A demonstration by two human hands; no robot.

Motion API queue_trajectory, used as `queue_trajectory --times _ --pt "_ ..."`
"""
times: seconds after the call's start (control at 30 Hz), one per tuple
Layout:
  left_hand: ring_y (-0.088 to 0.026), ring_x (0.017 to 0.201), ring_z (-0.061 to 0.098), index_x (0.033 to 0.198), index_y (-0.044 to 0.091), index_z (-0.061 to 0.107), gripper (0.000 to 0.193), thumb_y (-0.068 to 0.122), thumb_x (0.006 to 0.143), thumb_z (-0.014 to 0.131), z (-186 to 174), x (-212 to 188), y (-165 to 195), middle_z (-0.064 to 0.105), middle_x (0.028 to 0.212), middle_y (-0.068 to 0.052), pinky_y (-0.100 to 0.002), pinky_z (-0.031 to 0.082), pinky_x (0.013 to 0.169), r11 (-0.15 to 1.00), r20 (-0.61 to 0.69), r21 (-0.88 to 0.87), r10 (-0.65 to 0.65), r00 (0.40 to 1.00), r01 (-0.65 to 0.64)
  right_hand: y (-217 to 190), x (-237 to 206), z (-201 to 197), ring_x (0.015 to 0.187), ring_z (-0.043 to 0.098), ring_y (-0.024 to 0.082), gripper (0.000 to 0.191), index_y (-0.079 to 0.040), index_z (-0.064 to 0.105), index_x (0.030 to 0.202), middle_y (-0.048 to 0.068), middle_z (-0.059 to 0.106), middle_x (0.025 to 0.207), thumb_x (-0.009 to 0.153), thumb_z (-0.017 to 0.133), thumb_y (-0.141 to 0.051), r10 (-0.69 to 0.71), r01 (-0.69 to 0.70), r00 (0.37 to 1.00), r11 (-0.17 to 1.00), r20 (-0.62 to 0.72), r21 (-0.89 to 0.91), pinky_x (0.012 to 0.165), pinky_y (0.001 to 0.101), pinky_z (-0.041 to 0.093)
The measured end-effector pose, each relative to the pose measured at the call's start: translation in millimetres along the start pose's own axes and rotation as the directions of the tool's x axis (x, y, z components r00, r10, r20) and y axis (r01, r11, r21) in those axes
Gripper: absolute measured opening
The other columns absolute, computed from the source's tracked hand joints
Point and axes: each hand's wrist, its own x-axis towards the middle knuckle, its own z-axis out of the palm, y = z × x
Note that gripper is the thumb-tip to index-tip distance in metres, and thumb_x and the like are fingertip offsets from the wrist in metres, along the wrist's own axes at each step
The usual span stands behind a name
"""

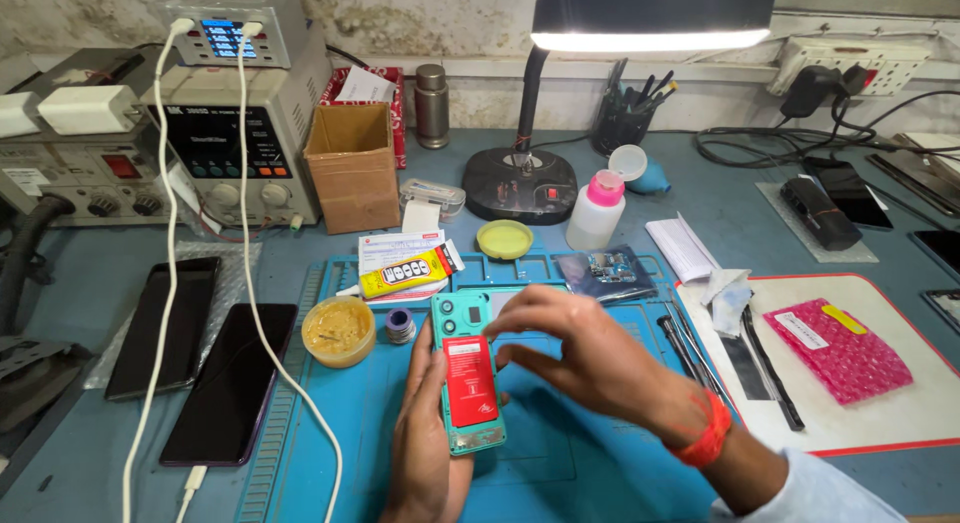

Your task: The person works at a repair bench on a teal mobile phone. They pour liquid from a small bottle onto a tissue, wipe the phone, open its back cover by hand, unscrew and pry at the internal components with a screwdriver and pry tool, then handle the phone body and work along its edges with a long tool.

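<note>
My left hand (425,438) holds an opened teal phone body (462,323) upright over the blue work mat (560,463). A red battery (471,381) sits in the phone's middle. My right hand (580,348) curves over the phone from the right, and its fingertips touch the phone's upper right edge beside the battery. A red thread band wraps my right wrist. Just above the phone lie a yellow glue tube (405,274) and a small solder spool (400,326).
Two dark phones (235,383) lie at left with white cables across them. A round flux tub (339,330), a cardboard box (352,166), power supplies (230,133), a desk lamp (520,178), a pink-capped bottle (597,211), tweezers (690,348) and a pink bubble bag (838,351) surround the mat.
</note>
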Motion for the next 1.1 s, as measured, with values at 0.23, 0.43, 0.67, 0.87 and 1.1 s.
queue_trajectory --times 0.23,0.43,0.67,0.87,1.1 --pt "-0.015 0.106 0.065 0.158 0.019 0.035 0.057 0.029 0.102 0.037 5 1 -15 0.063 0.133 -0.006 -0.033 0.055 0.082 0.998 0.102 0.043 0.040 0.994 -0.045 -18 -11 12 0.092 0.073 0.024 0.027 -0.010 0.071 0.116 0.008 0.069 0.105 0.089 0.070 -0.005 0.129 -0.127 0.990 0.991 -0.049 0.045 0.075 0.0351 0.059" --pt "-0.014 0.095 0.064 0.160 0.018 0.038 0.057 0.025 0.103 0.041 2 2 -19 0.064 0.126 -0.009 -0.031 0.057 0.077 0.996 0.146 0.076 0.041 0.988 -0.053 -12 -14 18 0.089 0.069 0.019 0.022 -0.008 0.070 0.111 0.006 0.065 0.098 0.089 0.072 -0.011 0.216 -0.211 0.973 0.975 -0.078 0.076 0.067 0.0325 0.056" --pt "-0.010 0.080 0.063 0.161 0.022 0.037 0.060 0.025 0.102 0.043 -3 3 -28 0.067 0.112 -0.009 -0.027 0.056 0.067 0.985 0.142 0.163 0.033 0.989 -0.057 -8 -14 18 0.081 0.062 0.017 0.017 -0.006 0.067 0.096 0.005 0.059 0.091 0.090 0.071 -0.021 0.222 -0.214 0.972 0.970 -0.070 0.116 0.064 0.0297 0.053" --pt "-0.015 0.094 0.064 0.162 0.021 0.036 0.059 0.026 0.103 0.042 -4 5 -26 0.066 0.120 -0.013 -0.031 0.056 0.079 0.990 0.152 0.140 0.004 0.988 -0.025 -7 -16 13 0.082 0.068 0.012 0.021 -0.005 0.064 0.094 0.002 0.066 0.091 0.088 0.075 -0.022 0.279 -0.263 0.959 0.937 -0.041 0.228 0.065 0.0281 0.058" --pt "-0.018 0.121 0.063 0.160 0.017 0.038 0.059 0.025 0.101 0.041 2 0 -13 0.061 0.140 -0.009 -0.035 0.053 0.097 1.000 0.116 -0.014 0.006 0.993 -0.005 7 -34 10 0.079 0.068 0.012 0.034 -0.006 0.063 0.119 0.005 0.073 0.091 0.088 0.075 -0.014 0.429 -0.347 0.903 0.715 0.012 0.607 0.062 0.0275 0.057"
